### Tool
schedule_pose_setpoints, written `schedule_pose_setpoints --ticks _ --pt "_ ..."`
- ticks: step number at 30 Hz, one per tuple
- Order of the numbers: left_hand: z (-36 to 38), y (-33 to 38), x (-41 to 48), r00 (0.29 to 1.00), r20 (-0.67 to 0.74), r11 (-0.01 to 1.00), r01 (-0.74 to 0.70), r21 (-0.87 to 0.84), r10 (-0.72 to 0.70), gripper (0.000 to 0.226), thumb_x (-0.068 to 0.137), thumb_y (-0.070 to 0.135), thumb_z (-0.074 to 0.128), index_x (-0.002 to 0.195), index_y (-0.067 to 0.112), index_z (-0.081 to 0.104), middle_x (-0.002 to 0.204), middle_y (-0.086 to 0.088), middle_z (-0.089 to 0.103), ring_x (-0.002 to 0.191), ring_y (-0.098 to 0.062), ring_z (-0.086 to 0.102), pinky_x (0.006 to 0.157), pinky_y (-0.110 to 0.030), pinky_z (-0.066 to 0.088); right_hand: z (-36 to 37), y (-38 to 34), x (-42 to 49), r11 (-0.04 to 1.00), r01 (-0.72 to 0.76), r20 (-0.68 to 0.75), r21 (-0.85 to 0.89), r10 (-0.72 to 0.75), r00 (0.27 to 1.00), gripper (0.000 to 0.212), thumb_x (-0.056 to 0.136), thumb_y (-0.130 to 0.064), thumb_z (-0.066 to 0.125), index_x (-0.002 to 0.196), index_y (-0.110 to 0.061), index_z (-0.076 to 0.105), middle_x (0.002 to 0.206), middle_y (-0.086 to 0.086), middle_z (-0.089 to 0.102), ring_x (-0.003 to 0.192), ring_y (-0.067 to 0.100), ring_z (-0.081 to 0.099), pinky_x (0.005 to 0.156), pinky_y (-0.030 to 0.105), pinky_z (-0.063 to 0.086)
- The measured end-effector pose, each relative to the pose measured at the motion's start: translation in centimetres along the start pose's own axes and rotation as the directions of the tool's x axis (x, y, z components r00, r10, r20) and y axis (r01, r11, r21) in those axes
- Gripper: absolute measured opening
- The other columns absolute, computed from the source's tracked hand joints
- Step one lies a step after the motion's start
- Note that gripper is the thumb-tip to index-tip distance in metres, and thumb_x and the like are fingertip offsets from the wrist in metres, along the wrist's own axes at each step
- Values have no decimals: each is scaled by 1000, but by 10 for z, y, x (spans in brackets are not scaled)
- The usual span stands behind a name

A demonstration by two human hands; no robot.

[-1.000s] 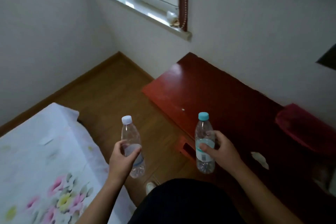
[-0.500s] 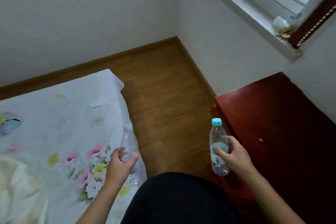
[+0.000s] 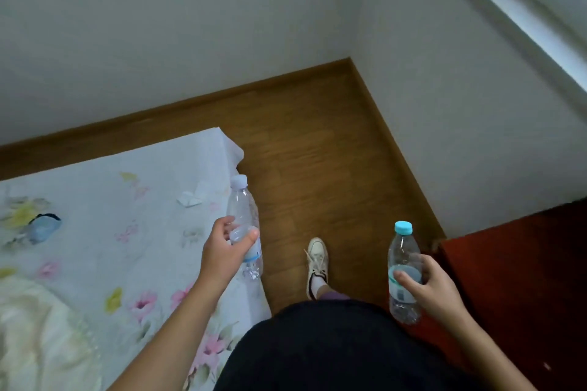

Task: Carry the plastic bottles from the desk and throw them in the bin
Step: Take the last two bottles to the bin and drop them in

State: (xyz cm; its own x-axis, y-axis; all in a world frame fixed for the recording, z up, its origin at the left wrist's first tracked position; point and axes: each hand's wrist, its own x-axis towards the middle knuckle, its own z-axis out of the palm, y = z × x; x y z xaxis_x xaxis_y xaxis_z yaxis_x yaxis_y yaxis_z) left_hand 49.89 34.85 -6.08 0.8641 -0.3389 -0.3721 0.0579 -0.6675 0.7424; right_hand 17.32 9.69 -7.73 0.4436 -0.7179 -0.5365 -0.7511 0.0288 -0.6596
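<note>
My left hand (image 3: 222, 251) is wrapped around the middle of a clear plastic bottle with a white cap (image 3: 244, 219), held upright over the bed's edge. My right hand (image 3: 428, 290) grips a second clear bottle with a light-blue cap (image 3: 402, 259) and a blue-white label, also upright, just left of the red desk (image 3: 514, 279). Both bottles look empty. No bin is in view.
A bed with a white floral sheet (image 3: 104, 232) fills the lower left. Wooden floor (image 3: 317, 174) runs between bed and desk to the room corner. White walls stand ahead and right; a window sill (image 3: 524, 6) is at the upper right. My white shoe (image 3: 316, 262) steps forward.
The view has swung left, away from the desk toward the bed and the room corner. Both hands keep their bottles. A foot has come into view on the floor.
</note>
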Motion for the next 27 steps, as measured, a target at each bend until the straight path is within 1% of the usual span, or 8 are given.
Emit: schedule_pose_setpoints --ticks 3,5,8,13,17,20,23,27 --pt "-13 22 35 995 -84 998 59 -10 -59 55 79 54 77 123 39 47 119 7 59 105 -17 61 82 -33 58 2 -52 62 1000 28 46 10 -29 999 60 78 -47 79 128 -22 57 112 -5 69 97 13 70 78 42 63" --pt "-25 32 54 984 -146 995 91 -45 -97 55 80 52 78 124 38 47 119 5 60 105 -19 62 77 -28 56 7 -94 105 997 69 82 18 -70 994 64 78 -48 78 131 -22 54 116 -5 68 98 12 70 73 34 62" --pt "-44 37 76 962 -228 987 128 -101 -148 55 80 48 80 124 34 51 115 6 61 103 -18 63 70 -22 51 13 -162 159 984 173 174 29 -176 969 62 78 -47 78 130 -22 54 109 -10 68 93 8 69 66 25 59" --pt "-66 32 109 902 -326 953 228 -198 -284 52 78 41 85 120 30 56 111 7 65 101 -16 65 80 -38 56 24 -273 235 946 324 259 29 -320 911 53 79 -47 79 122 -23 57 109 -8 71 92 9 72 67 26 61" --pt "-67 30 155 873 -332 927 292 -234 -359 52 76 40 87 117 32 56 110 9 66 100 -15 66 82 -40 55 38 -338 289 923 383 283 46 -380 881 53 80 -45 78 124 -24 56 108 -10 70 93 7 71 64 20 58" --pt "-63 44 206 868 -322 917 304 -258 -379 52 76 40 86 117 30 56 107 10 66 96 -12 65 73 -33 52 44 -374 328 927 372 283 46 -369 885 53 80 -43 79 124 -22 57 109 -8 71 98 10 71 72 28 62" --pt "-60 71 271 881 -293 916 295 -271 -371 50 77 41 86 115 29 56 104 10 65 94 -14 66 68 -29 48 40 -400 366 943 333 245 17 -327 913 60 80 -42 79 130 -19 54 115 -5 69 101 14 71 78 36 64" --pt "-57 121 363 925 -207 938 275 -212 -318 54 78 44 83 121 27 54 110 2 63 97 -20 64 68 -29 52 22 -423 410 960 281 154 -10 -276 949 60 81 -44 78 130 -20 54 112 -6 69 94 11 71 73 33 63"
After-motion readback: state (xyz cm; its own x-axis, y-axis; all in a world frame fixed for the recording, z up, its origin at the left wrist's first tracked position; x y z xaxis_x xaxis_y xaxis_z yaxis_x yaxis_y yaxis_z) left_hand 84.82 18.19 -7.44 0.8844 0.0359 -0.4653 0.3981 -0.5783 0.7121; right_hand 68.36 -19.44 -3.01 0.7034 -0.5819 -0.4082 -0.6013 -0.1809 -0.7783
